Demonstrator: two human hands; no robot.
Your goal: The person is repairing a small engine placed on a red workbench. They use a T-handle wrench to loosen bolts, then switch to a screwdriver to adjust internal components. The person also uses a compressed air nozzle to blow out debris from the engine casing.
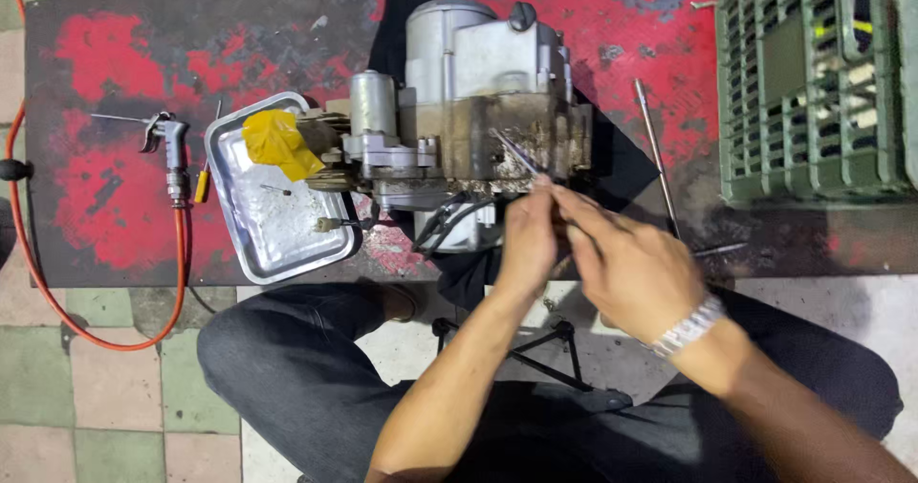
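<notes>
Working close against the grimy side of the engine [478,110], I keep both hands bunched together at its lower edge, just above the near rim of the red workbench [124,91]. My judgement is that the thin metal tool [516,153] could slip off the oily casing and skid across it, since I grip it only at its tail. Small loose parts could also roll off the bench edge, as the metal tray [277,225] sits well to the side. My left hand [528,239] is curled nearly closed, fingertips pinched around the tool's lower end. My right hand [626,263] lies half-open, fingers stretched toward the same spot, touching the left; whether it grips anything I cannot tell.
</notes>
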